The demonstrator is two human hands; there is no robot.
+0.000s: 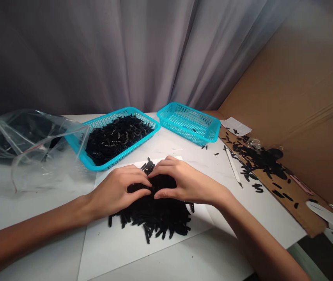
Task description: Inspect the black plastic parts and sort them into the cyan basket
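Left hand and right hand both on top of a pile of small black sticks, mid-tabletop on a white paper sheet. Fingers curved down over the pile from either side, fingertips almost meeting at its top, a clump bunched between them. Can't tell if they actually grip anything. Some sticks poke out past the hands toward the far edge of the sheet

Tabletop carries the rest. Far left, a clear plastic bag with dark contents. Beside it, a teal basket heaped with the same black sticks, the bag overlapping its corner. Just right, a second teal basket, nearly bare, one stick inside. Right side, a cardboard strip with scattered black sticks, a white-handled blade lying just beside it
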